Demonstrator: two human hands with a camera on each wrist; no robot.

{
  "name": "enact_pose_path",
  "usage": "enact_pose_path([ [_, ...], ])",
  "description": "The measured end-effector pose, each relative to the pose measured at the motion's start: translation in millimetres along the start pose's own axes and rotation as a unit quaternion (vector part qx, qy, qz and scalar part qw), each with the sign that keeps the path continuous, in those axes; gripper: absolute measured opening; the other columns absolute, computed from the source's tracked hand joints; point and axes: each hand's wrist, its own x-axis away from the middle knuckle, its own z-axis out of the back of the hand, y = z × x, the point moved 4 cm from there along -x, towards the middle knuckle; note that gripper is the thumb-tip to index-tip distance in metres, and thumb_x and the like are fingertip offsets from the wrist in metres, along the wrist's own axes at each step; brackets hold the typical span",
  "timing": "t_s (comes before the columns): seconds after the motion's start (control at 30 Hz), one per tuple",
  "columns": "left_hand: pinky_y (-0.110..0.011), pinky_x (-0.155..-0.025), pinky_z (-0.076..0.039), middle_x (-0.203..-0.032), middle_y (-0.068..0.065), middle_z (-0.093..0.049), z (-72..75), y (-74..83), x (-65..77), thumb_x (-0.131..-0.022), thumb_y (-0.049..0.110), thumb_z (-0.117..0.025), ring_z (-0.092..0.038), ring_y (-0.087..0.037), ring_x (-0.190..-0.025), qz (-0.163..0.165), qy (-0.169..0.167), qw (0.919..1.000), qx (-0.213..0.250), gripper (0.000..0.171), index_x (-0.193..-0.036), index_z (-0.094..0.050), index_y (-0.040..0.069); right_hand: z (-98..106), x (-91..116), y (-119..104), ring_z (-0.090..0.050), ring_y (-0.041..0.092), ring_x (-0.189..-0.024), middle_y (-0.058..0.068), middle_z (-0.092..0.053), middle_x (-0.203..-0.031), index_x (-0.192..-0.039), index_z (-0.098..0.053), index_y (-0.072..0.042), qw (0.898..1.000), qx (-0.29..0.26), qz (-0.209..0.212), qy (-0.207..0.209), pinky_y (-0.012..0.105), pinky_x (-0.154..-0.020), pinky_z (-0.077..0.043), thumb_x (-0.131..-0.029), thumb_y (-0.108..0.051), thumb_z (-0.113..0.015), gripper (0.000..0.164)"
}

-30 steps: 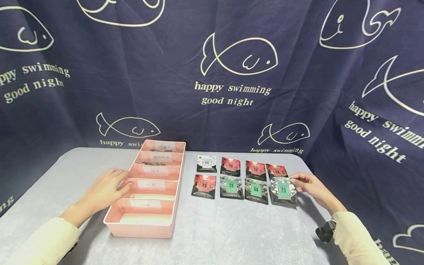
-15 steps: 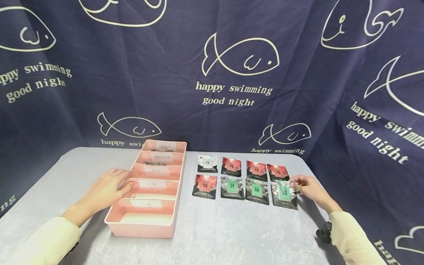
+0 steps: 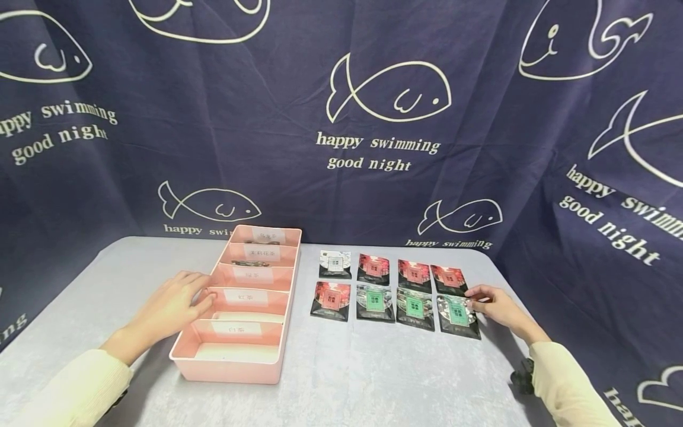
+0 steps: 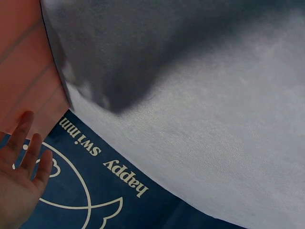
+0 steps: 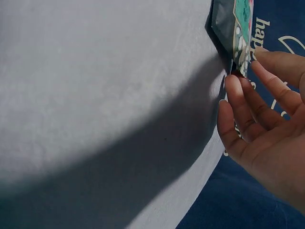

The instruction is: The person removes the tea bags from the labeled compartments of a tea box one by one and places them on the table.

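Note:
A pink divided box (image 3: pixel 226 370) with paper labels stands left of centre. My left hand (image 3: pixel 162 308) rests at its left rim, fingers loosely bent; the left wrist view shows those fingers (image 4: pixel 32 155) spread beside the pink wall. On the right, tea sachets lie in two rows. The front-right one, a green-labelled tea sachet (image 3: pixel 458 320), lies flat on the table. At its upper right corner is my right hand (image 3: pixel 498 308), thumb and forefinger parted and touching its edge. In the right wrist view the fingers (image 5: pixel 240 98) are extended beside the sachet (image 5: pixel 233 28).
Other sachets are red (image 3: pixel 330 300), green (image 3: pixel 415 308) and white (image 3: pixel 335 264). Dark packets (image 3: pixel 251 263) show in the box's far compartments. A grey cloth-like tabletop (image 3: pixel 373 373) spreads in front, with a dark blue fish-print curtain (image 3: pixel 288 118) behind and at the sides.
The front-right sachet has come down and slightly towards me onto the table. My right thumb and forefinger have parted from their pinch on it. The left hand stays put.

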Motion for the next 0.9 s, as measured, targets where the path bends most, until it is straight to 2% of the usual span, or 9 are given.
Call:
enact_pose_path([
  [0.2,-0.052,-0.093,-0.039,-0.111,-0.020,-0.061,1.9,1.9,0.3,-0.085,0.027,-0.057,-0.051,-0.036,-0.108,0.003,-0.002,1.0000,0.003,0.040,-0.111,-0.059,-0.003,1.2,0.6,0.6,-0.049,0.000,-0.066,0.021,-0.062,-0.096,-0.108,-0.055,0.010,1.000,0.008,0.005,0.008,0.025,-0.054,-0.047,-0.084,-0.004,-0.058,0.028],
  [0.47,-0.051,-0.092,-0.041,-0.109,-0.020,-0.062,2.5,2.0,0.6,-0.084,0.026,-0.058,-0.052,-0.036,-0.106,-0.002,0.003,1.0000,0.003,0.038,-0.110,-0.060,-0.003,1.8,-3.6,-6.7,-0.053,0.002,-0.070,0.021,-0.063,-0.098,-0.108,-0.057,0.007,0.999,0.032,0.009,0.032,0.021,-0.057,-0.046,-0.084,-0.006,-0.058,0.028],
  [0.7,-0.051,-0.092,-0.041,-0.108,-0.019,-0.062,2.4,1.5,0.9,-0.084,0.025,-0.058,-0.053,-0.035,-0.105,-0.005,0.009,0.9999,0.004,0.037,-0.108,-0.060,-0.002,-3.0,-8.7,-29.2,-0.058,0.009,-0.076,0.019,-0.064,-0.099,-0.106,-0.061,0.002,0.996,0.045,0.044,0.056,0.020,-0.060,-0.047,-0.085,-0.011,-0.061,0.024],
  [0.9,-0.051,-0.092,-0.040,-0.109,-0.019,-0.062,1.7,1.5,0.3,-0.084,0.025,-0.058,-0.052,-0.035,-0.105,0.000,0.004,1.0000,0.007,0.037,-0.109,-0.060,-0.002,-14.7,-13.1,-54.0,-0.060,0.013,-0.077,0.023,-0.063,-0.099,-0.105,-0.060,0.005,0.994,0.041,0.087,0.049,0.019,-0.064,-0.048,-0.085,-0.006,-0.060,0.023],
])
